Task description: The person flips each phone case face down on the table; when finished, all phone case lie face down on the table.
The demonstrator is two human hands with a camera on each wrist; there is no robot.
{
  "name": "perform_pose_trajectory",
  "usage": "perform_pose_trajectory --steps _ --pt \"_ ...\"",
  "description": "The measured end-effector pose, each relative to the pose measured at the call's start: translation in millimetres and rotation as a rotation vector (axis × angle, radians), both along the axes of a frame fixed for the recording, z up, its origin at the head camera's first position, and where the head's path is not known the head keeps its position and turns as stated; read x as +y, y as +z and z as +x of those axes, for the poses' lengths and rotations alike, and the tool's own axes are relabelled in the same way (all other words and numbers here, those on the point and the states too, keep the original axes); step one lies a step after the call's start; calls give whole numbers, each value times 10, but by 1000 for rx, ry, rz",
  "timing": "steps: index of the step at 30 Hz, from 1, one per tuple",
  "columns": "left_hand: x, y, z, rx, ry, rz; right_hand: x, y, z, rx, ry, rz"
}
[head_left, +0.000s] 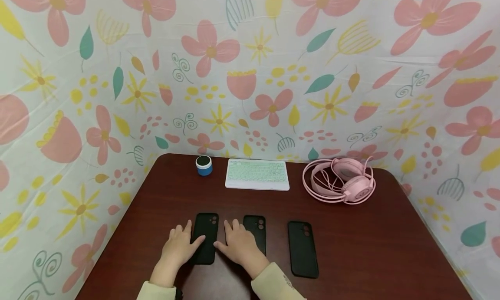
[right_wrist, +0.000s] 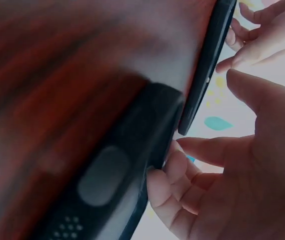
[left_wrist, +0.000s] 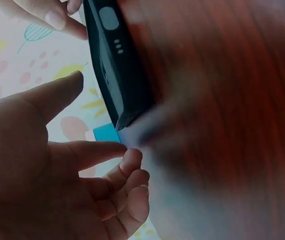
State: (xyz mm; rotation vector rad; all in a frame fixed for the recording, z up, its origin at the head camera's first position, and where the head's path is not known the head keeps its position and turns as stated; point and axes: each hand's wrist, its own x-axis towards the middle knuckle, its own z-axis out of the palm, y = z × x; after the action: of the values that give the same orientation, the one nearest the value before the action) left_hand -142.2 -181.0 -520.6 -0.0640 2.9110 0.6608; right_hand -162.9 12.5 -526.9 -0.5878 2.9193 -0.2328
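Note:
Three black phone cases lie in a row on the brown table, camera cutouts toward the far side. My left hand (head_left: 177, 246) is at the left edge of the left phone case (head_left: 205, 250), fingers extended and thumb reaching over it. My right hand (head_left: 241, 244) is between that case and the middle phone case (head_left: 258, 235), partly covering the middle one; its thumb points toward the left case. In both wrist views the fingers are loosely bent beside the cases' edges, without curling around them. The right phone case (head_left: 303, 250) lies apart from both hands.
Along the back of the table (head_left: 371, 248) stand a small blue and white cylinder (head_left: 204, 166) with a dark top, a white keyboard (head_left: 257, 174) with green keys, and pink headphones (head_left: 347, 180) with a coiled cable. A floral cloth (head_left: 242, 130) hangs behind.

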Motion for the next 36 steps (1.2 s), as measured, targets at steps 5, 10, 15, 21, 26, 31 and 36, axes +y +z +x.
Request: perform_pose_trajectory --steps 5,10,15,21,26,31,36 --pt "46 -34 -3 -21 -20 -16 -53 -2 5 26 16 66" --pt "63 -69 -9 -26 -24 -11 -97 11 6 18 27 74" --pt "71 -96 -13 -26 -26 -6 -139 -18 -4 8 35 57" --pt "60 -100 -11 -34 -24 9 -175 5 22 -35 28 7" --pt "79 -94 -10 -15 -25 34 -198 39 60 -16 35 -23" --pt "90 -84 -5 -6 -28 42 -210 78 74 4 45 -25" --pt "74 -76 5 -5 -19 77 -209 85 86 16 57 -14"
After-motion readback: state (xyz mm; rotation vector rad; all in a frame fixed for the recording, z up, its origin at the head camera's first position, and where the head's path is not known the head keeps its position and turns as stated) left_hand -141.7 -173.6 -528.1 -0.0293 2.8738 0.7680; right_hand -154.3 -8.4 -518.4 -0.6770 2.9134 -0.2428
